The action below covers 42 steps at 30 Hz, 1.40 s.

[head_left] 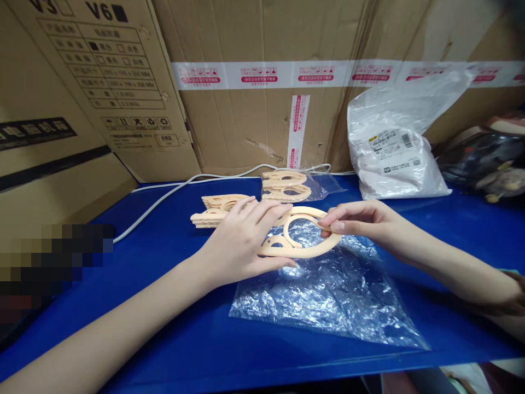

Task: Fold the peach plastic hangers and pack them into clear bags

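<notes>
A beige folding hanger [314,250], folded into a rounded loop, is held level above a clear plastic bag [311,303]. My left hand [241,238] wraps over its left end, fingers on top and thumb along the near side, hiding that end. Pinched between the thumb and fingers of my right hand [361,221] is the hanger's rounded right end. Just behind my left hand lies a stack of similar beige hangers [207,219], partly covered by the fingers. Farther back, more beige hangers [285,191] lie in a clear plastic wrapper.
Cardboard boxes [246,120] stand along the back and left of the blue table [164,339]. A white cable [164,200] runs across the back left. A white plastic package [397,158] leans at the back right, beside a dark bagged bundle [484,158].
</notes>
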Available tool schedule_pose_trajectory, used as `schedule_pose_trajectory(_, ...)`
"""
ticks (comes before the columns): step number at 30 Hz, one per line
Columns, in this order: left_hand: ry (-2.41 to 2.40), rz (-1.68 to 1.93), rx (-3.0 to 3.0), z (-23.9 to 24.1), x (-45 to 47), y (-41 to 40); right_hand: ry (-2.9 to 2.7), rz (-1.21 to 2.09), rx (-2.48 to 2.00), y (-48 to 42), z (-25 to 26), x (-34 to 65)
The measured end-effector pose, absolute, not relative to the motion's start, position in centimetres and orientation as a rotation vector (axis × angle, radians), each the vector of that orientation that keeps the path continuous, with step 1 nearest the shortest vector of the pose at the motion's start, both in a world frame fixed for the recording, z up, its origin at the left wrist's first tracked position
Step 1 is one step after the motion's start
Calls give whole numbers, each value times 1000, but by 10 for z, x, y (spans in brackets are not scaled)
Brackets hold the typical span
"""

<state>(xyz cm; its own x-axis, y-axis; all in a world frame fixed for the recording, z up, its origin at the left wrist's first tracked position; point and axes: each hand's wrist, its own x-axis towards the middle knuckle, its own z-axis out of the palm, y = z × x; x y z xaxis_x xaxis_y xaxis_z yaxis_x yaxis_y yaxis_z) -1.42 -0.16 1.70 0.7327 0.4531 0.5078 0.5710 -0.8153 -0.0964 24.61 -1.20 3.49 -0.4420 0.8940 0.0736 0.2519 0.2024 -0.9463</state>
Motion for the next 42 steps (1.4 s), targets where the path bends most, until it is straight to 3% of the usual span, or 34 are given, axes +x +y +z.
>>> schedule_pose_trajectory(5, -857, -705, -2726, 16, -15, -3, -1995, 1087, -1075, -13, 35, 249)
schedule_pose_trajectory(14, -872, -765, -2802, 12, -7, -9, -2576, 73, -857, -24, 30, 241)
schedule_pose_trajectory(23, -805, -747, -2809, 15, -4, -15, -2635, -252, -807, -32, 30, 236)
schedule_pose_trajectory(32, -906, -592, -3019, 19, -12, -9, -2601, 110, -945, -20, 41, 256)
schedule_pose_trajectory(42, -1224, -115, -3131, 10, -18, -4, -2326, 869, -1450, 5, 63, 334)
